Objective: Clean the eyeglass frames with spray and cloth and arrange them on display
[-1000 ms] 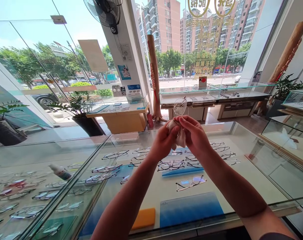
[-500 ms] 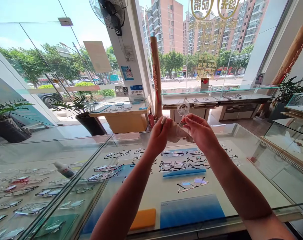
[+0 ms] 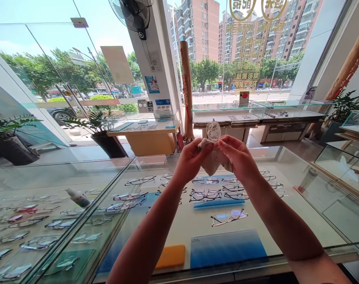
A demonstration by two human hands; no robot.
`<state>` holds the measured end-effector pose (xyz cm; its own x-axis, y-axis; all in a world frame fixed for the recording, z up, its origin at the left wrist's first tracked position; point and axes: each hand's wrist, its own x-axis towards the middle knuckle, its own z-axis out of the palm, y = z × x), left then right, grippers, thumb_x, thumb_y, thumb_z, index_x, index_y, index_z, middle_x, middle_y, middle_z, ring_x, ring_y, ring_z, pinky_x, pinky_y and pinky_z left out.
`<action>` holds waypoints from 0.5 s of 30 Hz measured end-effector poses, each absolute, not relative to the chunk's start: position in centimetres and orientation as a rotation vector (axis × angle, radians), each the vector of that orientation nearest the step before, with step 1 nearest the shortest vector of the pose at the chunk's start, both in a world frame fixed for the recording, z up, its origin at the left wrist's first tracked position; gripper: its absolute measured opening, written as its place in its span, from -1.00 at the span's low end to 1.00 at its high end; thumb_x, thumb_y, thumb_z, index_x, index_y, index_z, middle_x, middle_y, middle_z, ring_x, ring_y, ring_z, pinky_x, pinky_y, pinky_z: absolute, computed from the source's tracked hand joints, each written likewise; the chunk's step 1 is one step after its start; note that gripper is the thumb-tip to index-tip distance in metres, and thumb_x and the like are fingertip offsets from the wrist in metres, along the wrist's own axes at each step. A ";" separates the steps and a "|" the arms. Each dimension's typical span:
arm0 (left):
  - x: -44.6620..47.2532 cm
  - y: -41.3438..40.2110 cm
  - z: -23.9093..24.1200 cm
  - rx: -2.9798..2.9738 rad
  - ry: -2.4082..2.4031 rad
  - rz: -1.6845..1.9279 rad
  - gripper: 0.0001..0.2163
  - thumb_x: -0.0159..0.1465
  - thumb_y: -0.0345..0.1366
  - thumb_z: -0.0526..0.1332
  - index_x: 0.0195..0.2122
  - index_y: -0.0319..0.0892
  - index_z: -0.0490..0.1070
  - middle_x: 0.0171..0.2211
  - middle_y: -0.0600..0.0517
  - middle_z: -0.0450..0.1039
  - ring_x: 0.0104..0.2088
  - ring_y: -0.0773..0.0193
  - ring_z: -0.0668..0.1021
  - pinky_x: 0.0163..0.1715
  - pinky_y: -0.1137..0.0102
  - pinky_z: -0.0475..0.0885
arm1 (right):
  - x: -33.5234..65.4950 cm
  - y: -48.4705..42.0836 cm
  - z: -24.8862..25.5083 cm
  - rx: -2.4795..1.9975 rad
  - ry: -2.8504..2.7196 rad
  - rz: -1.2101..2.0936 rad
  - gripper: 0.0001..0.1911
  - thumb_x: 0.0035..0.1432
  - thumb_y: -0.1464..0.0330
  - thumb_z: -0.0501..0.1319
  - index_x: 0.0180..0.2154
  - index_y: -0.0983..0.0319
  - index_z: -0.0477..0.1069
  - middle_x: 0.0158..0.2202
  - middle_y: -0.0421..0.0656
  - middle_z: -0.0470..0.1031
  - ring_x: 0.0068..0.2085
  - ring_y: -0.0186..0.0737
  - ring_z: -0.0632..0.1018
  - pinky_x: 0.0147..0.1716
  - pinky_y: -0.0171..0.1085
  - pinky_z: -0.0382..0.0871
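Observation:
Both my hands are raised above a glass display counter [image 3: 286, 173]. A pair of thin-rimmed glasses [image 3: 213, 131] stands on end between them, one clear lens showing above my fingers. My left hand [image 3: 191, 159] is closed, pressing a pale cleaning cloth [image 3: 212, 162] against the lower lens. My right hand [image 3: 237, 157] is closed too, pinching the glasses' frame from the right. The cloth hangs down between my two hands.
Under the counter glass lie several pairs of glasses [image 3: 228, 216] on a white and blue tray, with an orange pad [image 3: 170, 256]. A small spray bottle [image 3: 78, 197] lies on the left counter. Potted plants [image 3: 104, 132], more display counters [image 3: 256, 114] and a wall fan [image 3: 135, 15] stand farther off.
My hands have drawn together again after parting slightly. The cloth is back over the lower lens, and the glasses sit a little lower than half a second ago.

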<state>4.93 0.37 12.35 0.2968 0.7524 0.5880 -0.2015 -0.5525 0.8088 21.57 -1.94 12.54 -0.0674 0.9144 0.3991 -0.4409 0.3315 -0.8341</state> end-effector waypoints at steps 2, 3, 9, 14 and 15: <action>4.9 0.2 12.5 1.743 0.540 1.438 -0.65 0.29 0.04 0.46 -0.31 -0.18 0.57 -0.41 0.04 0.40 -0.41 0.32 0.38 -0.44 0.41 0.29 | 21.6 -1.9 12.5 -0.546 -1.157 1.195 -0.66 0.03 0.10 0.58 -0.38 0.12 0.52 -0.35 -0.24 0.49 -0.36 -0.30 0.43 -0.37 -0.26 0.37; 4.8 0.1 12.6 1.776 0.568 1.461 -0.66 0.29 0.02 0.46 -0.33 -0.18 0.57 -0.43 0.05 0.39 -0.42 0.33 0.36 -0.45 0.42 0.28 | 21.6 -2.0 12.5 -0.553 -1.166 1.204 -0.65 0.03 0.10 0.58 -0.38 0.12 0.52 -0.37 -0.24 0.48 -0.37 -0.31 0.42 -0.38 -0.26 0.35; 4.6 0.0 12.6 1.882 0.646 1.474 -0.71 0.33 -0.05 0.42 -0.34 -0.18 0.59 -0.45 0.07 0.36 -0.43 0.34 0.33 -0.45 0.42 0.27 | 21.6 -2.0 12.5 -0.594 -1.210 1.215 -0.61 0.03 0.06 0.58 -0.39 0.15 0.51 -0.44 -0.28 0.43 -0.45 -0.37 0.35 -0.46 -0.28 0.24; 4.5 0.2 12.4 1.876 0.641 1.465 -0.70 0.32 -0.04 0.44 -0.35 -0.19 0.58 -0.47 0.08 0.36 -0.44 0.35 0.33 -0.44 0.42 0.26 | 21.7 -2.0 12.6 -0.592 -1.207 1.223 -0.63 0.03 0.08 0.58 -0.39 0.14 0.52 -0.41 -0.26 0.47 -0.41 -0.34 0.40 -0.41 -0.26 0.29; 4.5 0.3 12.4 1.853 0.628 1.462 -0.69 0.31 -0.02 0.45 -0.34 -0.19 0.59 -0.46 0.07 0.38 -0.43 0.34 0.35 -0.44 0.42 0.27 | 21.8 -2.0 12.6 -0.584 -1.198 1.223 -0.65 0.04 0.09 0.58 -0.38 0.13 0.53 -0.39 -0.25 0.49 -0.39 -0.32 0.41 -0.39 -0.25 0.30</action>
